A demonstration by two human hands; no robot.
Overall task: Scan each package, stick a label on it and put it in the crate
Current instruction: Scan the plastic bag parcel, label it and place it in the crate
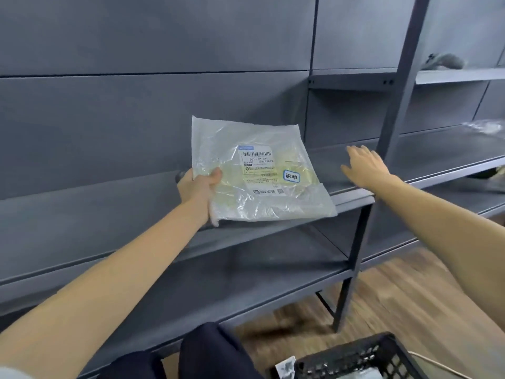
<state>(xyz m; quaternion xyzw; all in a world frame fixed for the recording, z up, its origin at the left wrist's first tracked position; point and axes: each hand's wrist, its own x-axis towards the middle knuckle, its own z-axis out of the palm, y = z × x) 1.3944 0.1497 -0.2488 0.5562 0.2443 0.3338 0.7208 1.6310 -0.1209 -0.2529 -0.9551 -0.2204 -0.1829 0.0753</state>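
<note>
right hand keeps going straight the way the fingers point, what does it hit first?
Probably the grey back panel of the shelving. The right hand hovers open above the shelf board, fingers aimed up and left, past the package's right edge. Nothing else shows in that line; depth is unclear.

I take this for a parcel storeroom or small warehouse: I see long grey metal shelving with bare boards along a grey panelled wall, a bagged package bearing a barcoded shipping label, a black plastic crate on wood-look flooring.
</note>
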